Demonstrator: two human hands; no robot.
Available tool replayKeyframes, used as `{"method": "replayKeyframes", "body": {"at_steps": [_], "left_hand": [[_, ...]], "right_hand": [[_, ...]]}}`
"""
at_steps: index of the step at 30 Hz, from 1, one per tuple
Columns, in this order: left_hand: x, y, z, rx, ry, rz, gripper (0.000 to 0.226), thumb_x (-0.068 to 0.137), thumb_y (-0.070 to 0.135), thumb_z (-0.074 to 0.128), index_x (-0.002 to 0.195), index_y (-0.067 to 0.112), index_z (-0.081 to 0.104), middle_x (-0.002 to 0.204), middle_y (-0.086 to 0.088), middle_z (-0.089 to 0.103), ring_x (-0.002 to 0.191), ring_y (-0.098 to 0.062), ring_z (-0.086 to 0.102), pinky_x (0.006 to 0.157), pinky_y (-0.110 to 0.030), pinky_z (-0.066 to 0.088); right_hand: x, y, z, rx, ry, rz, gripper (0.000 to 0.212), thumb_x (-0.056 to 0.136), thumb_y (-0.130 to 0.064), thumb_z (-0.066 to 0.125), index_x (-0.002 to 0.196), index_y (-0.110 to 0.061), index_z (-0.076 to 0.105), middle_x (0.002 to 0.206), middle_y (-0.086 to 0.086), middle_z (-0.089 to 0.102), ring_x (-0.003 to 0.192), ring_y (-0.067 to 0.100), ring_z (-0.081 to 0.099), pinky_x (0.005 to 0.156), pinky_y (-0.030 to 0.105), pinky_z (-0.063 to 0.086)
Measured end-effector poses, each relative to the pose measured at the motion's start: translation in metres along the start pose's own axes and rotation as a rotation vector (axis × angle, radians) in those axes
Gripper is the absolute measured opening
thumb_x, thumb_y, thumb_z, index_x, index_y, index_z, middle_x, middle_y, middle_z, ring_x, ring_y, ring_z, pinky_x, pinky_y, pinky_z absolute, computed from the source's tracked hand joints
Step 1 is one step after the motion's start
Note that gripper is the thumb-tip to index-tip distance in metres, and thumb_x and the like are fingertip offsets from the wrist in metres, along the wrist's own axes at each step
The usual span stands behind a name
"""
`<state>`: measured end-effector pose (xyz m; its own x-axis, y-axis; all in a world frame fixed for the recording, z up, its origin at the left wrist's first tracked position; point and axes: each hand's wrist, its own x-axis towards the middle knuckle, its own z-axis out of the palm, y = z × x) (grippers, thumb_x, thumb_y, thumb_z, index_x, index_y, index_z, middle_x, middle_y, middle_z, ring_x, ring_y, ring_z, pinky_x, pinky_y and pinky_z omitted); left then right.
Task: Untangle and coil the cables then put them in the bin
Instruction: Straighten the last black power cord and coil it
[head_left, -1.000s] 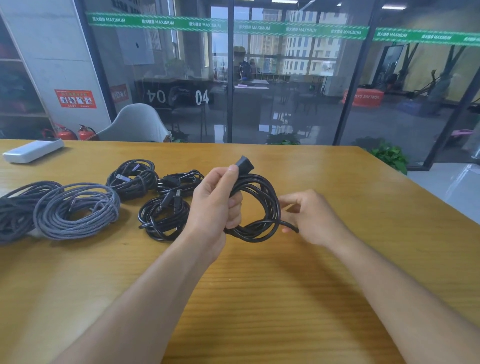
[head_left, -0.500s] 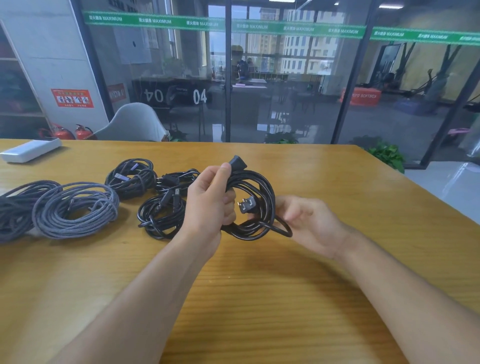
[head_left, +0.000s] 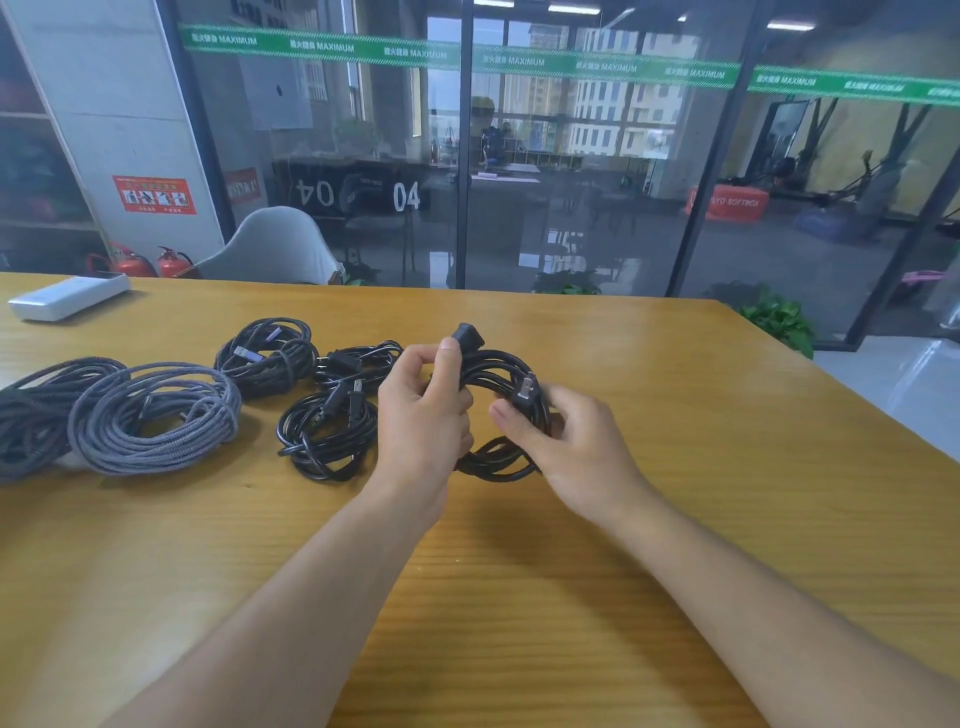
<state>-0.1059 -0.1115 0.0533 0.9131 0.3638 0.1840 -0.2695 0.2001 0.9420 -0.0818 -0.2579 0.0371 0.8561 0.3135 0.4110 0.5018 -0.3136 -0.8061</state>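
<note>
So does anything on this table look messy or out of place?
Nothing stands out. Both hands, left hand and right hand, hold one black cable coiled; the other cables lie coiled on the table. No bin is visible.

A wooden table (head_left: 675, 519) with a yellow-brown grain fills the foreground. A flat white device (head_left: 67, 297) is laid near its far left corner. Behind the table a pale grey chair (head_left: 270, 249) is seen, and two red fire extinguishers (head_left: 150, 262) are stood on the floor just left of it. A red notice (head_left: 155, 194) is fixed to the grey pillar above them. A glass partition (head_left: 571, 171) with dark frames is crossed by a green strip (head_left: 467, 56) printed MAXIMUM. A leafy plant (head_left: 776, 319) is placed past the table's far right corner.
</note>
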Motion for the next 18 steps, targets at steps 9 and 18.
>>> {"method": "replayKeyframes", "body": {"at_steps": [9, 18], "left_hand": [[0.006, 0.003, -0.008, 0.007, 0.016, -0.027, 0.024, 0.109, 0.035, 0.051, 0.095, 0.015, 0.052, 0.061, 0.003, 0.035, 0.052, -0.014, 0.025, 0.048, -0.03, 0.024], [-0.003, 0.008, 0.007, -0.003, -0.081, -0.063, 0.025, 0.109, 0.036, 0.051, 0.093, 0.017, 0.048, 0.061, 0.004, 0.032, 0.054, -0.015, 0.024, 0.048, -0.03, 0.024]], "right_hand": [[0.004, -0.002, -0.009, 0.248, 0.311, 0.035, 0.033, 0.098, -0.045, 0.059, 0.103, -0.013, 0.06, 0.094, 0.003, 0.078, 0.09, 0.018, 0.075, 0.084, 0.041, 0.062], [0.017, -0.001, -0.041, 0.567, 0.639, 0.243, 0.035, 0.107, -0.039, 0.055, 0.101, -0.006, 0.061, 0.084, 0.004, 0.072, 0.084, 0.017, 0.072, 0.068, 0.031, 0.061]]}}
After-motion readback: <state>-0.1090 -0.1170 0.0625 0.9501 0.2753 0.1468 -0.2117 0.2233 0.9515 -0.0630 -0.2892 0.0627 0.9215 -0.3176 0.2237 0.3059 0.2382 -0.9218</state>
